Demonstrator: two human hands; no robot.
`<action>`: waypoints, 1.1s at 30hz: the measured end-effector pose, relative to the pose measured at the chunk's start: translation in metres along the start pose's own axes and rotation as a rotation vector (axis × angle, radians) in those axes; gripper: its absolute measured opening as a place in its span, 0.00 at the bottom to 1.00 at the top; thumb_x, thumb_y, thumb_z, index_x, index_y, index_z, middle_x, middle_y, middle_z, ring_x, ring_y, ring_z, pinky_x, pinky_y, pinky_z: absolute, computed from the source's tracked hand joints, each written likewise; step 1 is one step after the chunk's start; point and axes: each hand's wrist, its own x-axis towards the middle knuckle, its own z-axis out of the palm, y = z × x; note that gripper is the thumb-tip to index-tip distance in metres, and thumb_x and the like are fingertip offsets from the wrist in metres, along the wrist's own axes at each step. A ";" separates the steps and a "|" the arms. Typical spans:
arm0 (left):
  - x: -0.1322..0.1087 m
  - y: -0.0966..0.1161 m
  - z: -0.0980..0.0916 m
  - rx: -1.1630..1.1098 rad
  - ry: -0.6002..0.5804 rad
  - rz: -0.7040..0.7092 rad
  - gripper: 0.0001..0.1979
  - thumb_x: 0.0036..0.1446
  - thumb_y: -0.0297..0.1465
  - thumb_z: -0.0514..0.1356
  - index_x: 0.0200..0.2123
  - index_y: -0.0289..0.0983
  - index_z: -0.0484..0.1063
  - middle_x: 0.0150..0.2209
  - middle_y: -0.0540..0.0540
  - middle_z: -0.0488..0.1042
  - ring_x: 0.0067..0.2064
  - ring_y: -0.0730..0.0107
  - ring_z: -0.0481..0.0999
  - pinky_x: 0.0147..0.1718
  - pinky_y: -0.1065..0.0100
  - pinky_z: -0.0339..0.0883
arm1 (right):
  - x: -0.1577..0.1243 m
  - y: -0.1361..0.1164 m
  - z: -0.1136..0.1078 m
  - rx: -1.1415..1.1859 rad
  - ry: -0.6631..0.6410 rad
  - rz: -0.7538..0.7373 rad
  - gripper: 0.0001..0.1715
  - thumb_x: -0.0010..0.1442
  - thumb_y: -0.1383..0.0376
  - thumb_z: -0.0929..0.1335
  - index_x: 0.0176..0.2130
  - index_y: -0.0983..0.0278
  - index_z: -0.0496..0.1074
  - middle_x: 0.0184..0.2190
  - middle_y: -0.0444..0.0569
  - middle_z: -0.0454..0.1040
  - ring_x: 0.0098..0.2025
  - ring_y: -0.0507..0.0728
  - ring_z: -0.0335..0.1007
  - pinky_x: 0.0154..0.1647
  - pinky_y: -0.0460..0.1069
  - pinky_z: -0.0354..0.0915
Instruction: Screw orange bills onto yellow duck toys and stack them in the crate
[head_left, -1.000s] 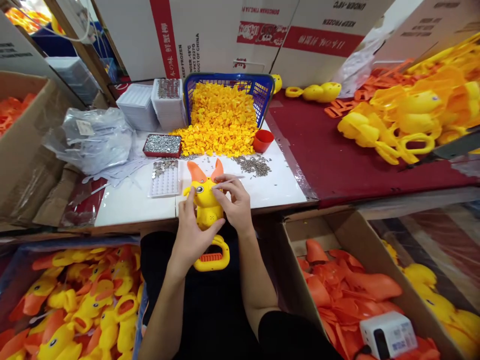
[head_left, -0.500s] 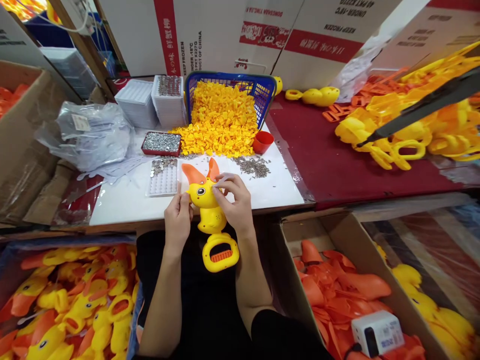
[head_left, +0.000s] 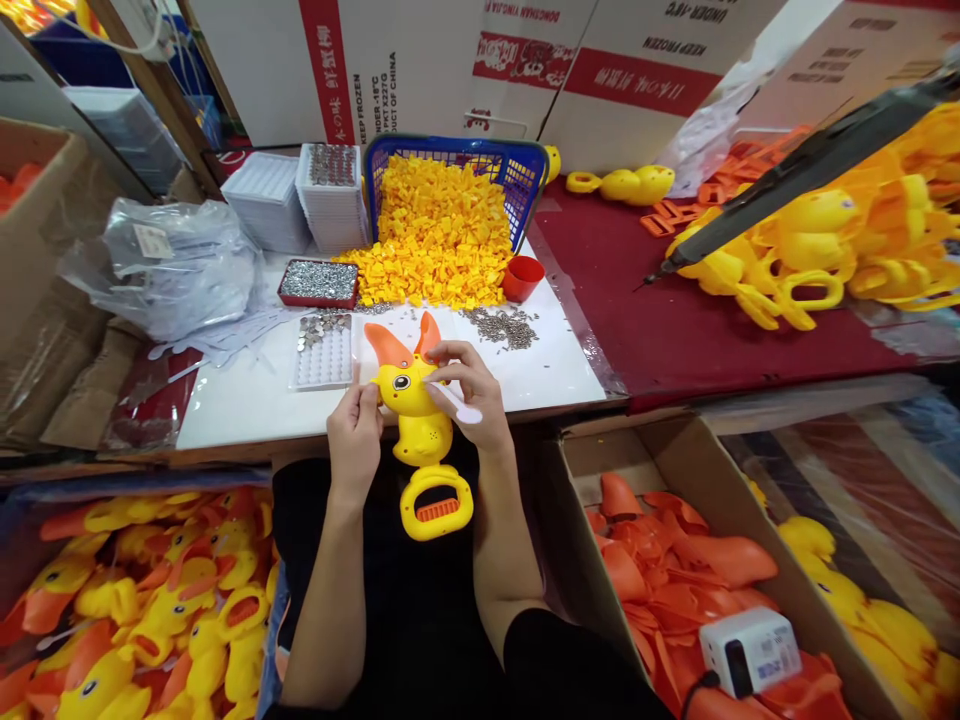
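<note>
A yellow toy duck [head_left: 421, 440] with an open orange beak [head_left: 386, 346] and a ring handle hangs upright between my hands, in front of the table edge. My left hand [head_left: 355, 435] is closed on the left side of its head, thumb against fingertips. My right hand [head_left: 480, 395] pinches a thin white plastic strip [head_left: 463, 408] at the right side of the head. The strip's rounded end points down to the right over my palm. Its other end, at the duck's head, is partly covered by my fingers.
Behind the duck are a tray of button cells [head_left: 326, 355], loose screws [head_left: 506, 328], a red cup [head_left: 523, 278] and a blue basket [head_left: 534, 190] of yellow parts. A dark screwdriver [head_left: 720, 230] hangs at right. Boxes of ducks [head_left: 172, 600] and orange beaks [head_left: 690, 560] flank me.
The white strip has swung in my right fingers, its rounded end now down and right. My right fingers have lifted and spread slightly. The hanging screwdriver has shifted left.
</note>
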 end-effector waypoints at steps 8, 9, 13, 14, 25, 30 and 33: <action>0.000 -0.003 -0.002 0.042 -0.026 0.051 0.20 0.69 0.44 0.56 0.26 0.40 0.64 0.17 0.56 0.60 0.20 0.76 0.59 0.22 0.71 0.54 | 0.003 -0.013 -0.002 -0.021 0.012 0.107 0.04 0.65 0.63 0.71 0.37 0.60 0.77 0.48 0.52 0.73 0.50 0.58 0.73 0.42 0.52 0.70; 0.000 -0.004 -0.002 0.050 -0.025 0.058 0.21 0.69 0.44 0.56 0.25 0.40 0.64 0.17 0.56 0.60 0.20 0.76 0.59 0.22 0.71 0.55 | 0.002 -0.014 -0.004 -0.010 -0.009 0.106 0.03 0.65 0.63 0.71 0.38 0.60 0.77 0.49 0.53 0.73 0.51 0.58 0.73 0.42 0.51 0.70; -0.004 -0.004 0.000 0.091 -0.032 0.077 0.21 0.70 0.42 0.55 0.25 0.40 0.63 0.17 0.56 0.61 0.20 0.75 0.61 0.23 0.71 0.55 | 0.000 -0.023 -0.012 -0.046 -0.048 0.082 0.07 0.66 0.63 0.72 0.45 0.58 0.78 0.52 0.53 0.75 0.54 0.59 0.74 0.45 0.52 0.71; -0.004 -0.003 0.001 0.099 -0.032 0.079 0.20 0.70 0.42 0.55 0.25 0.40 0.64 0.17 0.56 0.61 0.20 0.75 0.61 0.23 0.71 0.56 | -0.001 -0.024 -0.013 -0.063 -0.041 0.070 0.05 0.66 0.63 0.71 0.44 0.58 0.78 0.51 0.53 0.76 0.54 0.59 0.74 0.45 0.53 0.72; -0.002 -0.004 -0.007 0.096 -0.122 0.038 0.21 0.69 0.46 0.55 0.26 0.40 0.64 0.17 0.55 0.64 0.20 0.75 0.63 0.23 0.71 0.57 | 0.001 -0.017 -0.002 -0.068 0.044 0.053 0.03 0.67 0.66 0.70 0.38 0.60 0.76 0.49 0.54 0.79 0.52 0.59 0.76 0.42 0.53 0.70; 0.001 -0.004 -0.009 0.079 -0.157 0.018 0.22 0.68 0.48 0.56 0.27 0.40 0.64 0.17 0.55 0.65 0.20 0.75 0.63 0.23 0.72 0.58 | 0.004 -0.017 0.000 -0.059 0.052 0.102 0.04 0.66 0.64 0.70 0.35 0.60 0.74 0.49 0.53 0.78 0.52 0.60 0.76 0.41 0.53 0.69; 0.002 -0.003 -0.008 0.079 -0.156 0.018 0.22 0.68 0.48 0.56 0.26 0.40 0.63 0.17 0.56 0.64 0.20 0.76 0.63 0.24 0.73 0.60 | 0.006 -0.012 -0.001 0.040 0.050 0.159 0.06 0.63 0.64 0.72 0.33 0.60 0.73 0.48 0.51 0.77 0.51 0.59 0.76 0.42 0.52 0.69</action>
